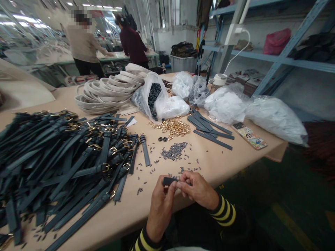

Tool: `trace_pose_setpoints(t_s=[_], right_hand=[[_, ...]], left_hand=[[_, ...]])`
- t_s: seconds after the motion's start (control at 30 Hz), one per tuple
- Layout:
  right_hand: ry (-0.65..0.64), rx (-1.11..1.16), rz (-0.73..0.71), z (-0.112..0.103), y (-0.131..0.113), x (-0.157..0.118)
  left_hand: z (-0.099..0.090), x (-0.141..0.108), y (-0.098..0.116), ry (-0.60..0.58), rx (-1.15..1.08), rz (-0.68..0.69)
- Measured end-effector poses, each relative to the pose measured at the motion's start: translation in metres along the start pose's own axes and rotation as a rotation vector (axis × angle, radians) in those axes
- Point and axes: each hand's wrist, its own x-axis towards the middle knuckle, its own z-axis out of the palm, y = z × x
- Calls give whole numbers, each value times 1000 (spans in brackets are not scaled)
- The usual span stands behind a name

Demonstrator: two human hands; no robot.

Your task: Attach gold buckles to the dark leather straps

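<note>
My left hand (162, 205) is closed on a dark leather strap (169, 181), whose end shows above the fingers. Against that strap, the fingertips of my right hand (197, 188) are pinched together; fingers hide the point where both hands meet. Just beyond my hands lies a heap of small dark grey pins (175, 151), with others scattered round it. Behind the pins are gold buckles (174, 127) in a loose pile and two black loops (162, 139). Flat dark straps (209, 129) lie to the right of the buckles.
A large pile of buckled straps (65, 164) covers the table's left side. Coiled beige strips (110, 89), an open bag of black loops (154, 97) and white plastic bags (225, 104) line the back. A phone (250, 136) lies near the right edge. Two people stand beyond.
</note>
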Motion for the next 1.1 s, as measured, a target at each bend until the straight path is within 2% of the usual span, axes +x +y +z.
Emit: trace_pose_setpoints(t_s=[0.2, 0.33, 0.43, 0.53, 0.73, 0.83, 0.97, 1.1], right_hand=[[-32, 76, 35, -5, 1, 1], [-61, 62, -71, -11, -2, 2], [-136, -6, -65, -11, -1, 0], [-180, -93, -83, -9, -1, -2], [-248, -174, -49, -12, -5, -3], [-291, -173, 6, -16, -4, -4], [-406, -62, 72, -17, -2, -5], [-357, -21, 78, -11, -1, -2]], left_hand=[[-8, -5, 12, -147, -141, 3], [-14, -7, 10, -290, -575, -195], [-14, -7, 2, -339, -838, -368], [-12, -8, -5, -412, -859, -461], [-16, -8, -7, -516, -831, -462], [-19, -6, -8, -436, -696, -406], [-16, -2, -13, -179, -344, -239], [-6, -1, -21, 57, -46, -131]])
